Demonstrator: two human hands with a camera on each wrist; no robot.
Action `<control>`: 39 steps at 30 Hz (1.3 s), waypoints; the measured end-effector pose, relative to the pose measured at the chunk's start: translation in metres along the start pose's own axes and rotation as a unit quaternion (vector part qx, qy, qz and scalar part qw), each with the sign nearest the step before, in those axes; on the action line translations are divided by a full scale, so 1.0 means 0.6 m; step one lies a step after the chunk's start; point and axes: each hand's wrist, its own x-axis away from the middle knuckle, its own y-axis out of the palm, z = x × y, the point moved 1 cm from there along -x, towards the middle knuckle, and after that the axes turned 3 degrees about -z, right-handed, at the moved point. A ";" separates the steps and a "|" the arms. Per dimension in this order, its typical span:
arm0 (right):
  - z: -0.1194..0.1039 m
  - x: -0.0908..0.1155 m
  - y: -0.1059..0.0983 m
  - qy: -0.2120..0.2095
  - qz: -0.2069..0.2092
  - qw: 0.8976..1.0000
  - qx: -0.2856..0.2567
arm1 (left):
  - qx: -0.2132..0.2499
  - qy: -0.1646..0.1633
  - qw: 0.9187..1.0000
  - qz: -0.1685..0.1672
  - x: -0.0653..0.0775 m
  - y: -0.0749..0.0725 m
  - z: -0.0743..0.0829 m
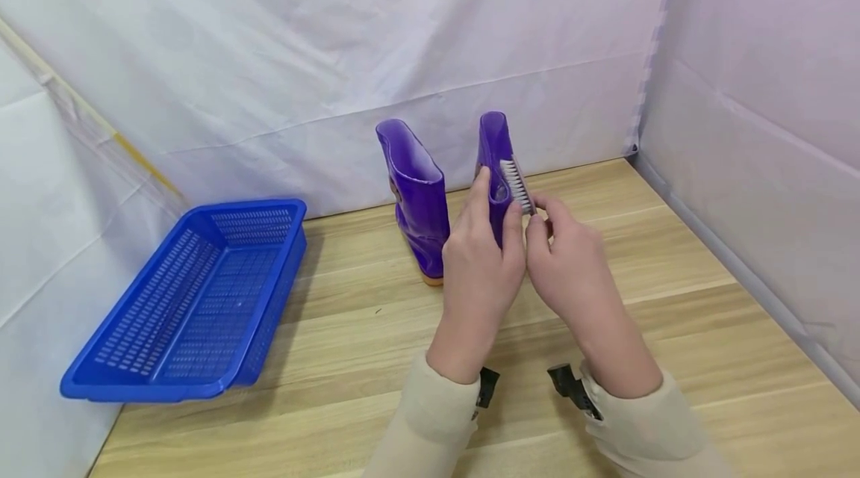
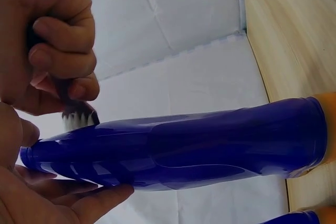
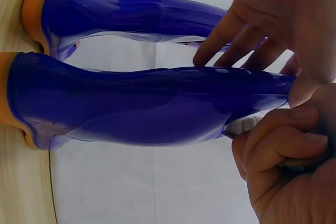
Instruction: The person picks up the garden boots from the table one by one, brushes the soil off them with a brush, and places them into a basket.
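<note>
A purple rain boot (image 1: pixel 496 136) with an orange sole stands upright on the table. My left hand (image 1: pixel 478 258) holds its upper shaft, fingers along one side and thumb on the other, as the right wrist view also shows. Curled around the handle of a brush (image 1: pixel 516 187), my right hand (image 1: pixel 572 258) keeps the white bristles (image 2: pixel 77 121) against the boot's right side near the top. Most of the handle is hidden in the fingers. The second purple boot (image 1: pixel 425 220) stands upright just left of the held one, its opening facing up.
A blue perforated plastic basket (image 1: pixel 272 317) sits at the left of the wooden table (image 1: pixel 349 358). White cloth (image 1: pixel 322 30) hangs behind the table and along its sides. Small black devices (image 1: pixel 569 387) are strapped at both sleeve cuffs.
</note>
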 end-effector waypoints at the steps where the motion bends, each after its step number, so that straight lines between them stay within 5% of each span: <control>1: 0.002 0.000 0.001 0.000 0.001 1.000 0.003 | 0.002 -0.002 1.000 -0.001 0.000 0.000 0.000; 11: 0.038 -0.002 0.005 0.059 -0.036 0.997 0.038 | 0.007 -0.008 1.000 -0.009 -0.001 0.001 -0.003; 17: 0.015 0.001 -0.010 0.009 0.034 0.999 0.010 | 0.005 -0.012 1.000 -0.009 -0.002 -0.001 -0.006; 22: -0.001 0.003 -0.003 -0.036 0.046 0.998 0.008 | 0.010 -0.023 1.000 -0.015 -0.001 -0.003 -0.006; 33: 0.037 0.003 0.022 0.000 -0.007 0.998 0.056 | 0.019 -0.025 0.999 -0.020 0.001 -0.005 -0.008; 39: 0.032 -0.002 0.015 -0.005 0.030 0.998 0.058 | 0.019 -0.023 0.999 -0.017 0.000 -0.005 -0.009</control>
